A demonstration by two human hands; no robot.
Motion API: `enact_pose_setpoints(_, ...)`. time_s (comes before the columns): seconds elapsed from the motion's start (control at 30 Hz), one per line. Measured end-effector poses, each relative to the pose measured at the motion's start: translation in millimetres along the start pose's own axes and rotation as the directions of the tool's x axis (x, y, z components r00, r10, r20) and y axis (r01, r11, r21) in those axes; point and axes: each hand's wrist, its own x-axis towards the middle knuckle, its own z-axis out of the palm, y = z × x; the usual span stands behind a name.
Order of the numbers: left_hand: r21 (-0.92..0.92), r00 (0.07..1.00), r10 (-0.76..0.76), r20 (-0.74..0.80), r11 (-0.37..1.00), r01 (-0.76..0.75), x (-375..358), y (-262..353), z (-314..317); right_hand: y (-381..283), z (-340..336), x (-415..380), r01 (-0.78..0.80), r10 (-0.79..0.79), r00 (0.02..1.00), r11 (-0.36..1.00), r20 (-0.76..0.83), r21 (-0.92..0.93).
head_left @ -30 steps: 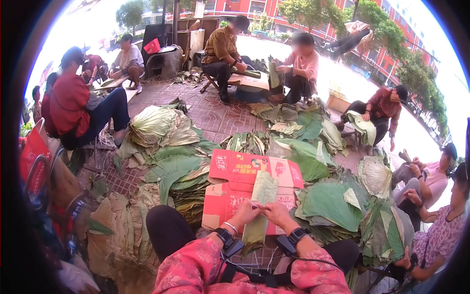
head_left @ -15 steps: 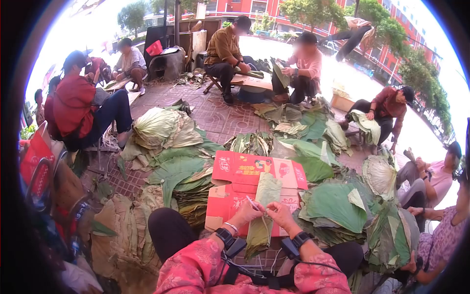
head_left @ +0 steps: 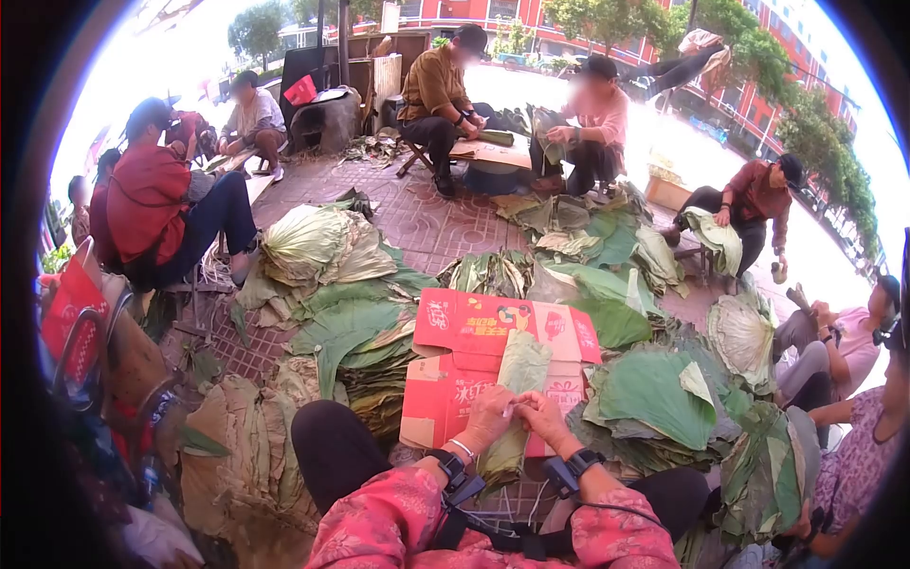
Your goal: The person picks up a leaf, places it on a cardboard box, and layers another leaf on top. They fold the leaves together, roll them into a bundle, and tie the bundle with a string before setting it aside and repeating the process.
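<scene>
A folded bundle of dried lotus leaves (head_left: 524, 363) lies lengthwise over a flattened red cardboard box (head_left: 466, 322) in front of me. Across the bundle's middle, my left hand (head_left: 488, 417) and my right hand (head_left: 544, 419) meet with fingertips pinched close together. Both are closed on a thin white string, of which only a pale bit shows between the fingers. The bundle's lower end hangs past the cardboard's near edge, between my wrists.
Stacks of large leaves lie left (head_left: 355, 327) and right (head_left: 654, 398) of the cardboard, with brownish leaves (head_left: 242, 436) at my near left. Several people sit around on low stools, some handling leaves. A red bag (head_left: 74, 308) stands at far left.
The string's loose end, which stuck up by my left hand, no longer shows. My hands have drawn closer together over the bundle. A person at right has lowered one hand's object slightly.
</scene>
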Motion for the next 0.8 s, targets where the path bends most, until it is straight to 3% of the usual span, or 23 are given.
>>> enact_pose_setpoints(0.07, -0.069, 0.999, -0.029, -0.033, 0.997, 0.027, -1, 2, 1, -9, 1, -5, 0.047, -0.048, 0.999, 0.998, 0.018, 0.043)
enact_pose_setpoints(0.33, -0.169, 0.975, -0.184, 0.123, 0.964, 0.203, -5, -10, -4, 0, -7, 0, 0.044, -0.041, 0.993, 0.999, 0.112, -0.028)
enact_pose_setpoints(0.43, -0.079, 0.983, -0.181, 0.002, 0.98, 0.181, -10, -22, -1, 9, -8, 1, 0.148, -0.158, 0.987, 0.95, -0.013, -0.274)
enact_pose_setpoints(0.47, -0.055, 0.968, -0.252, 0.002, 0.966, 0.251, -11, -24, -2, 8, -9, -1, 0.155, -0.208, 0.977, 0.858, -0.055, -0.489)
enact_pose_setpoints(0.53, -0.004, 0.921, -0.39, -0.005, 0.921, 0.39, -14, -29, -9, 7, -11, -8, 0.106, -0.323, 0.942, 0.547, -0.093, -0.83)
enact_pose_setpoints(0.63, -0.021, 0.84, -0.539, 0.056, 0.841, 0.541, -11, -49, -31, 12, -36, -13, -0.062, -0.241, 0.931, 0.633, -0.272, -0.772)
enact_pose_setpoints(0.67, -0.034, 0.811, -0.58, 0.08, 0.811, 0.584, -7, -51, -33, 10, -35, -12, 0.023, -0.29, 0.923, 0.697, -0.253, -0.716)
enact_pose_setpoints(0.73, 0.018, 0.845, -0.526, 0.096, 0.85, 0.527, -8, -43, -34, 2, -28, -15, 0.199, -0.388, 0.895, 0.788, -0.221, -0.582)
enact_pose_setpoints(0.8, 0.02, 0.846, -0.517, 0.131, 0.854, 0.52, -8, -33, -32, -24, -6, -24, 0.261, -0.421, 0.89, 0.786, -0.176, -0.561)
